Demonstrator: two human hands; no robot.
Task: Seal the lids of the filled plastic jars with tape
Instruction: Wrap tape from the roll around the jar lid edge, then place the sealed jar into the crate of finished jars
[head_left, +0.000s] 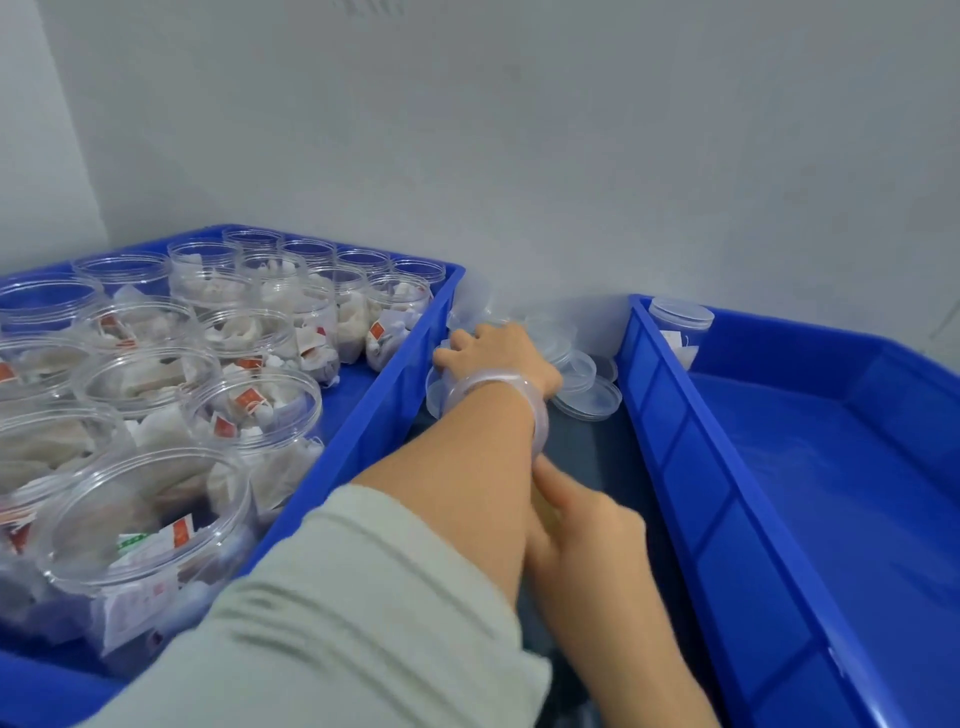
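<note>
On my head feed, the left hand (493, 353) bends its fingers onto the clear lids (587, 387) between the crates; I cannot tell its grip. The right hand (582, 525) is blurred, its state unclear. Filled jars (254, 410) stand lidless in the left blue crate (384, 410).

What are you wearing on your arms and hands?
A pale green sleeve covers the left arm to mid-forearm, and a see-through bangle circles that wrist. The right arm shows no sleeve. The left hand and right hand are bare, no gloves.
</note>
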